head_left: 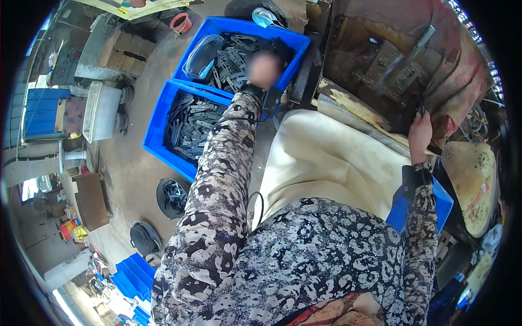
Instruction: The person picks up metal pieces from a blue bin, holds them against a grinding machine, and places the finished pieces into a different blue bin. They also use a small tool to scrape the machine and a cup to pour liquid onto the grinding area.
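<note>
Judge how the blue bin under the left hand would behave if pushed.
The blue bin would probably be heavy to shift, as many flat, metal-looking pieces lie in it. Those pieces may slide about, being loose and jumbled. Pushed toward the second blue bin, it would likely nudge it, since the two sit edge to edge.

Open floor [125,152] ran left of the blue crates [169,158], broken by a dark bucket [162,202]. Crate walls bounded the room around the left hand [263,70]; cream apron [326,146] and rough timber [359,111] separated it from the right hand [420,136].
</note>
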{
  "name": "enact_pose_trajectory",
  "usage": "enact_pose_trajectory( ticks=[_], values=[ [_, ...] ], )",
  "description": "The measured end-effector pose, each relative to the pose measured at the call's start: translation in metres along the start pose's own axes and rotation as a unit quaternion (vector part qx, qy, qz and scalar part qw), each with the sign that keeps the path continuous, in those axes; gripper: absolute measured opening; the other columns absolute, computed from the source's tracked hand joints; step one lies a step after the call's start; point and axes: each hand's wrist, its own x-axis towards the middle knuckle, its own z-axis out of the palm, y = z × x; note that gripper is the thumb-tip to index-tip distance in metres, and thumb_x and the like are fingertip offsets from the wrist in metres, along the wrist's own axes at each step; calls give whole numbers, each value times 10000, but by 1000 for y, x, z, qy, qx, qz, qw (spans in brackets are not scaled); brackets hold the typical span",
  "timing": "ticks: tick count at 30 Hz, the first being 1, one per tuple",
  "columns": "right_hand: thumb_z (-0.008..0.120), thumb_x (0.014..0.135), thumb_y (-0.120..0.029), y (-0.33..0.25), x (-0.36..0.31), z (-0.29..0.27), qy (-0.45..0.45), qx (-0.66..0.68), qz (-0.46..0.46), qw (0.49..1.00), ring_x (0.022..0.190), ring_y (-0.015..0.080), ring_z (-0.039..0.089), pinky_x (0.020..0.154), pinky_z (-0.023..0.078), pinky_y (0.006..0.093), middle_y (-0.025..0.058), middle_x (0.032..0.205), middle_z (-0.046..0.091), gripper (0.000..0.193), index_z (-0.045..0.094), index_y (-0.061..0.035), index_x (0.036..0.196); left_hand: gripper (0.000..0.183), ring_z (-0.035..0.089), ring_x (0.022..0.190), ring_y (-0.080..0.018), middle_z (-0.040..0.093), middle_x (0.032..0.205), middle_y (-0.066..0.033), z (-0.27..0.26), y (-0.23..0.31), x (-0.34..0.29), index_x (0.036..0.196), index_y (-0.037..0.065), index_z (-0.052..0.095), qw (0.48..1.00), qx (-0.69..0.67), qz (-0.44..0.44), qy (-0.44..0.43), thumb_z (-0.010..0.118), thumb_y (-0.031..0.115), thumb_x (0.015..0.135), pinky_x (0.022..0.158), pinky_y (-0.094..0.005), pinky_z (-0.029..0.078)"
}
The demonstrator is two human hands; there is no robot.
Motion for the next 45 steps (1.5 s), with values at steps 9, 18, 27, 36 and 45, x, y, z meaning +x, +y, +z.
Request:
enact_pose_trajectory(
  ticks=[9, 18, 27, 36, 45],
  values=[
    [501, 948, -233, 3, -1, 7, 16, -15, 16, 1000, 887, 417, 616, 730, 490, 506, 228, 978, 640, 261, 557, -28, 1099, 147, 560, 1001, -338, 618, 1009, -95, 6, 6, 7, 911, 160, 672, 988, -113, 20, 101, 637, 147, 769, 800, -467, 473],
    [583, 905, -190, 43, 1, 8, 55, 158, 25, 986, 683, 346, 647, 580, 507, 445, 174, 816, 656, 163, 582, -33, 948, 149, 443, 481, -71, 592, 684, -22, -74, 91, 1, 1099, 86, 533, 731, -663, -96, 130, 525, 163, 972, 416, -208, 345],
    [594, 928, -154, 23, 3, -7, -112, 543, 157, 817, 552, 58, 537, 439, 422, 210, 41, 843, 669, 127, 576, -31, 952, 273, 653, 929, -253, 624, 1131, -198, -77, 173, -20, 1199, -55, 487, 409, -888, -100, -183, 424, -20, 936, 783, -364, 558],
    [602, 914, -148, 22, 9, 1, -126, 597, 159, 776, 527, 50, 501, 421, 384, 216, 29, 795, 643, 127, 552, -33, 937, 368, 512, 653, -112, 650, 1081, -162, -78, 243, -38, 1332, 52, 430, 558, -787, -60, -256, 446, 49, 964, 493, -216, 390],
    [613, 916, -173, 3, 18, 33, -92, 578, 162, 795, 462, 29, 394, 366, 285, 205, -8, 725, 568, 134, 518, -79, 933, 434, 630, 819, -142, 654, 1084, -93, -77, 239, -28, 1345, 120, 475, 582, -774, -71, -239, 443, -14, 934, 656, -286, 550]
  ],
)
